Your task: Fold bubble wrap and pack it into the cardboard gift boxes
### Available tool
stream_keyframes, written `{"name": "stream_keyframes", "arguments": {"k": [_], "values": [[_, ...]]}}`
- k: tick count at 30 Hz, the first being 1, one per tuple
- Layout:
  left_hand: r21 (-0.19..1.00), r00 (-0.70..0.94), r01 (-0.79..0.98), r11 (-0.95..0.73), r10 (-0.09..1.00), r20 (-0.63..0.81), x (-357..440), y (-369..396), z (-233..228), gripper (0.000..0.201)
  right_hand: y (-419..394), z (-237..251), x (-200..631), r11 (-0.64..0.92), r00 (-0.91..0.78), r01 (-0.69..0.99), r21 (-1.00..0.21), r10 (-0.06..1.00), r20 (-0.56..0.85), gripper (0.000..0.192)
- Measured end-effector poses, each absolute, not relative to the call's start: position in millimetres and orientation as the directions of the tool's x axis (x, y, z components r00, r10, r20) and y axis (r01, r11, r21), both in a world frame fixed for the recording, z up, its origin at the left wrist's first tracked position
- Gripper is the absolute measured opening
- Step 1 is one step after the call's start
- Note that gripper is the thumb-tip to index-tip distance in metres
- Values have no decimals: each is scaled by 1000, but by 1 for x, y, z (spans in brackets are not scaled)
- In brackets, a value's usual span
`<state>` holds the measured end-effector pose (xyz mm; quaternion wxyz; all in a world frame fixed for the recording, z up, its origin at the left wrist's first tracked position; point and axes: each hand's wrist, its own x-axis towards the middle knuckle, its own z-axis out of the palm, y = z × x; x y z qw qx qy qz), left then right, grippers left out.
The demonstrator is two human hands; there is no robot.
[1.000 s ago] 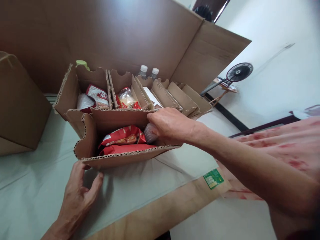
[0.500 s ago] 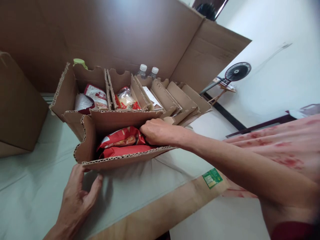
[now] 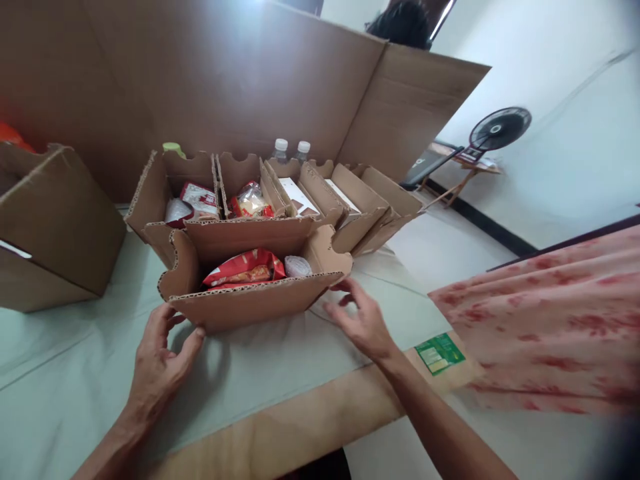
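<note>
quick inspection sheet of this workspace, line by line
surface: table under a pale green cloth, bare brown edge at the front
job's things: front cardboard tray holds a red snack packet and a clear wrapped item
clutter: rear trays with packets, two bottles, big box at left, green label
grippers: left hand touches the front tray's left corner, open; right hand open by its right end, contact unclear
cables: nothing seen
surroundings: tall cardboard screen, fan, white wall, floral fabric
</note>
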<state>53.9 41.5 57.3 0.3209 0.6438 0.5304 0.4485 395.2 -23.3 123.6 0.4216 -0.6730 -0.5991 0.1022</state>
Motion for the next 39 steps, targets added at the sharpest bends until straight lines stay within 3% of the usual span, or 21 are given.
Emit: {"name": "stream_keyframes", "arguments": {"k": [2,6,12,18,26,28,33,36,39], "values": [[918,68,337,-209,978,197,58,42,64,51,-15,109,383,44,203,643,-765,953,226,51],[934,152,305,-185,978,144,73,36,78,58,-7,113,364,38,184,549,-835,969,165,58],[903,149,301,-306,950,273,99,-14,95,60,-63,115,368,22,342,574,-819,902,263,45],[873,208,276,-402,912,354,120,-70,91,82,-127,90,395,18,458,598,-801,813,360,63],[936,43,228,-268,963,265,93,-57,104,55,-104,121,353,132,330,558,-819,870,366,67],[931,44,227,-285,958,283,102,-51,113,56,-101,127,359,148,332,530,-835,870,365,69],[923,212,200,-328,934,287,128,-59,108,63,-127,123,384,55,496,578,-814,769,404,54],[935,166,255,-246,964,209,118,-52,103,51,-120,124,374,62,420,576,-815,833,361,60],[943,95,251,-220,975,202,118,-38,108,54,-103,128,368,64,379,566,-822,865,329,60]]}}
